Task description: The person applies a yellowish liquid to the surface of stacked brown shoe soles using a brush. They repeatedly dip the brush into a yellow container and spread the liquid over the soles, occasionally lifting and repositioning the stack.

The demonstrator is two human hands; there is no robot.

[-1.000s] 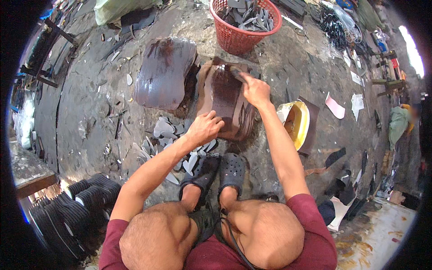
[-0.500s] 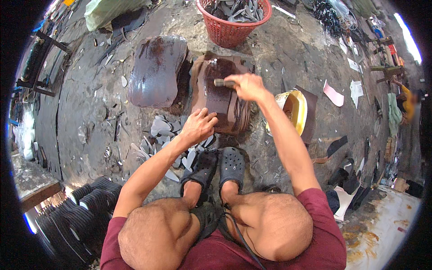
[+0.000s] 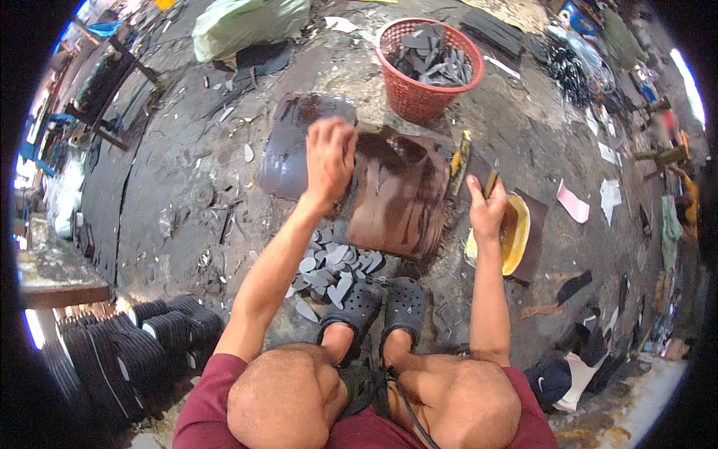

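Note:
My left hand (image 3: 330, 156) hangs over the dark, glossy stack of sheets (image 3: 286, 159), its fingers loosely bent and slightly blurred. I see nothing held in it. Beside that stack lies a pile of brown sheets (image 3: 396, 202) with dark wet-looking patches on top. To its right, my right hand (image 3: 488, 213) grips a short brown-handled brush (image 3: 491, 182); its working end is hard to make out. Close to that hand stands a yellow-coated open container (image 3: 516, 236) on a dark sheet. A yellow-stained strip (image 3: 461, 162) lies between the brown pile and my right hand.
Loose grey teardrop-shaped pieces (image 3: 329, 266) lie before my clogs (image 3: 404, 303). A red basket (image 3: 426, 105) with similar pieces stands beyond the brown sheets. Stacked black soles (image 3: 97, 367) are at lower left, and a pink scrap (image 3: 573, 202) lies right.
My right hand has moved with the brush from over the brown pile to its right. My left hand has left the pile's near edge for the glossy stack. The view has shifted.

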